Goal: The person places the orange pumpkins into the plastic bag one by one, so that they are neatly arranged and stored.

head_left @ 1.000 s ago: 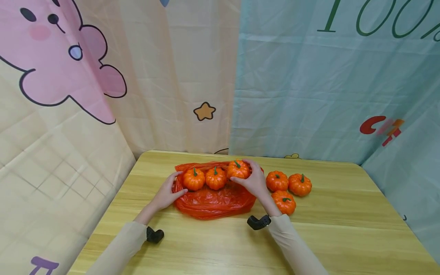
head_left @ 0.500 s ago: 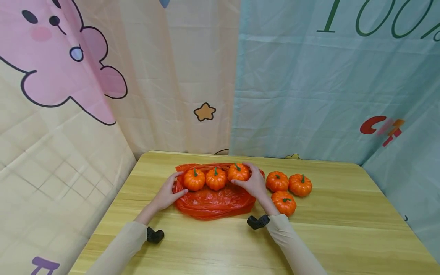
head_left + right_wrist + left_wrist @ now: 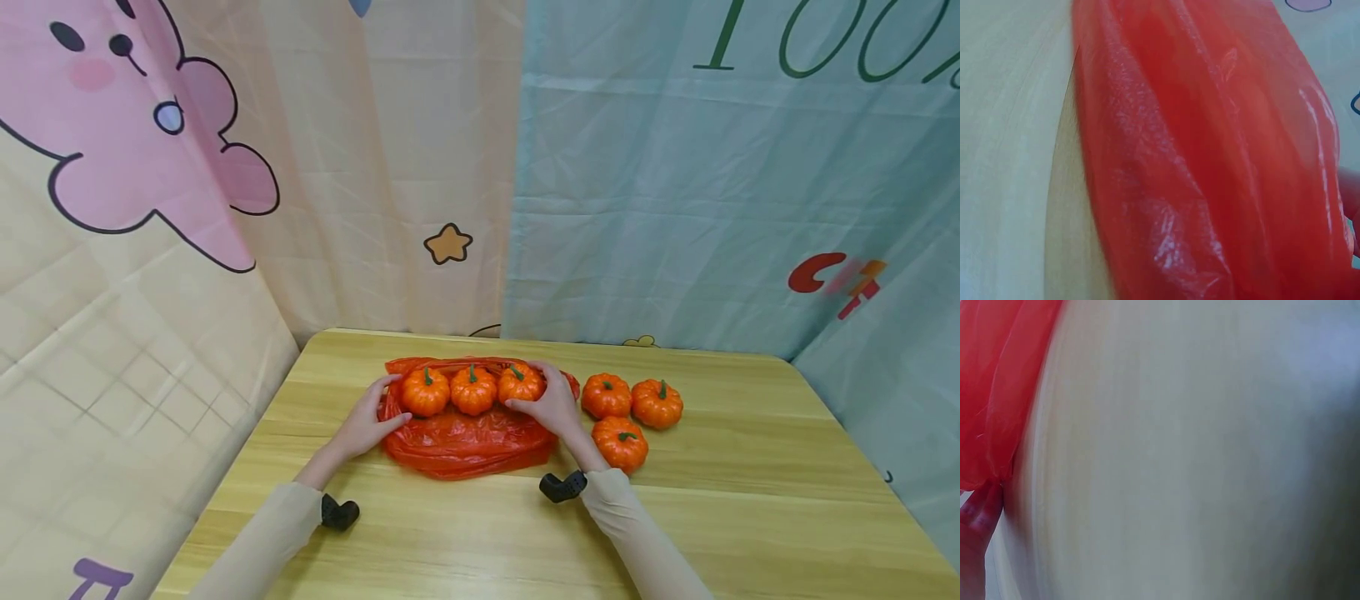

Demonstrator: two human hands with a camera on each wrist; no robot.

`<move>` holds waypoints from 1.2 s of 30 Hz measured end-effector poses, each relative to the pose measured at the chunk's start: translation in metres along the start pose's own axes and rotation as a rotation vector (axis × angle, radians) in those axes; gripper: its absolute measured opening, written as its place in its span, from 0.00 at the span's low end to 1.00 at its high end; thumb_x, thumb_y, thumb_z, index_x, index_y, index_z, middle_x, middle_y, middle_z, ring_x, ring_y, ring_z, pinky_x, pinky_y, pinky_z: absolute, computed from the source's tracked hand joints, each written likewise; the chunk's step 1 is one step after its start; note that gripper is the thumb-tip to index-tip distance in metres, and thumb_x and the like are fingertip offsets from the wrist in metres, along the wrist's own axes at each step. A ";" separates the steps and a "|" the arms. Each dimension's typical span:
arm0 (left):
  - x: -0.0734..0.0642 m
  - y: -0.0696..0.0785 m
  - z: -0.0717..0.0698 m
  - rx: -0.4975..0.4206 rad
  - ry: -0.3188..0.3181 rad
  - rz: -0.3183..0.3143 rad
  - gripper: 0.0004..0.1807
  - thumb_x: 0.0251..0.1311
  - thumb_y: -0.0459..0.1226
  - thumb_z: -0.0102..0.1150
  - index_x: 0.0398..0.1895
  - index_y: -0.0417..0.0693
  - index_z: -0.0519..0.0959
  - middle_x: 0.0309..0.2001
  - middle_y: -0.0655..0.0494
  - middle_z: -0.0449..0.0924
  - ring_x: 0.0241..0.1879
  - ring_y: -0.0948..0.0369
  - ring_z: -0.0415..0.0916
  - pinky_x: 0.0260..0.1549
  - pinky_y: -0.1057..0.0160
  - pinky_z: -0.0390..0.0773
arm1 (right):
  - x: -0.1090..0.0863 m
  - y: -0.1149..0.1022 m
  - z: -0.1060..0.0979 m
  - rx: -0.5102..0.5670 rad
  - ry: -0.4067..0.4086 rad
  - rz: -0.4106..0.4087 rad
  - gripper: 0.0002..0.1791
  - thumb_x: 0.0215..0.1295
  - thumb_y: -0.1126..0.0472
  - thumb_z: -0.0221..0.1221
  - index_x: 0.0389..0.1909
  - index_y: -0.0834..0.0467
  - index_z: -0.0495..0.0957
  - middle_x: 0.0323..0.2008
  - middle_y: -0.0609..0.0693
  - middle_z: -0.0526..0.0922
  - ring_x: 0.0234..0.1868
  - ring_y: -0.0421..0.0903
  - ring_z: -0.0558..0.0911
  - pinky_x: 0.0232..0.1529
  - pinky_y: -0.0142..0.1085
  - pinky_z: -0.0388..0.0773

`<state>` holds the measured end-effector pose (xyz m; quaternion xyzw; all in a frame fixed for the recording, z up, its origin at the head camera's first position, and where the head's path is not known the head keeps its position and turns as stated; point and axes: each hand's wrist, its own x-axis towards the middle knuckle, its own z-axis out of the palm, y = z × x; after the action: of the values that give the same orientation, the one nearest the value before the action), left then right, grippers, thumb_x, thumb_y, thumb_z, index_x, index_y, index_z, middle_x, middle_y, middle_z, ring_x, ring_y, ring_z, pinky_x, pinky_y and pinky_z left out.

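Note:
A thin red plastic bag (image 3: 465, 450) lies on the table, its mouth spread, with three small orange pumpkins in a row on it. My left hand (image 3: 367, 421) holds the bag's left edge beside the left pumpkin (image 3: 426, 392). In the left wrist view, the thumb (image 3: 984, 509) presses into the red plastic. The middle pumpkin (image 3: 473, 391) stands free of both hands. My right hand (image 3: 553, 402) grips the right pumpkin (image 3: 519, 383) from its right side, thumb in front and fingers behind. Red film fills much of the right wrist view and hides that pumpkin.
Three more pumpkins stand on the table right of the bag: one behind (image 3: 606, 395), one farther right (image 3: 657, 404) and one in front (image 3: 620, 444), close to my right forearm. Printed curtains (image 3: 645, 208) hang behind the wooden table (image 3: 750, 492).
My right hand has lowered the right pumpkin slightly, into line with the other two on the bag. The left hand has stayed at the bag's left edge.

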<state>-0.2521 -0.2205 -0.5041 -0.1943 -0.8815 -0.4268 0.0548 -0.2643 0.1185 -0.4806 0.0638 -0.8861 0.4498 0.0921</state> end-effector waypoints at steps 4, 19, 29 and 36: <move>0.000 0.000 0.000 -0.008 0.002 -0.006 0.38 0.58 0.42 0.65 0.69 0.42 0.59 0.69 0.37 0.59 0.68 0.40 0.58 0.65 0.37 0.59 | -0.001 0.001 0.001 0.007 -0.004 -0.013 0.42 0.44 0.54 0.75 0.62 0.59 0.70 0.60 0.60 0.73 0.60 0.58 0.73 0.60 0.54 0.71; 0.001 -0.002 0.001 -0.006 0.001 -0.007 0.38 0.59 0.42 0.64 0.69 0.42 0.59 0.69 0.36 0.59 0.68 0.40 0.58 0.65 0.37 0.60 | -0.004 0.002 0.007 -0.058 0.029 -0.023 0.43 0.44 0.53 0.75 0.62 0.61 0.70 0.59 0.61 0.73 0.60 0.60 0.71 0.61 0.55 0.69; 0.000 0.003 0.001 0.006 0.023 -0.006 0.39 0.58 0.41 0.65 0.69 0.42 0.59 0.68 0.37 0.61 0.66 0.41 0.61 0.62 0.39 0.65 | -0.006 -0.001 0.003 -0.094 0.056 -0.047 0.45 0.42 0.50 0.76 0.63 0.59 0.70 0.60 0.62 0.72 0.60 0.61 0.69 0.61 0.58 0.67; -0.001 0.003 0.001 0.002 0.019 -0.014 0.39 0.58 0.41 0.65 0.69 0.41 0.59 0.69 0.37 0.60 0.67 0.40 0.59 0.64 0.38 0.62 | -0.007 -0.009 -0.003 -0.089 0.049 -0.035 0.45 0.42 0.50 0.76 0.64 0.57 0.69 0.62 0.60 0.71 0.63 0.61 0.66 0.65 0.59 0.60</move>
<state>-0.2501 -0.2187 -0.5031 -0.1842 -0.8827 -0.4281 0.0605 -0.2551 0.1156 -0.4732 0.0639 -0.9016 0.4094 0.1243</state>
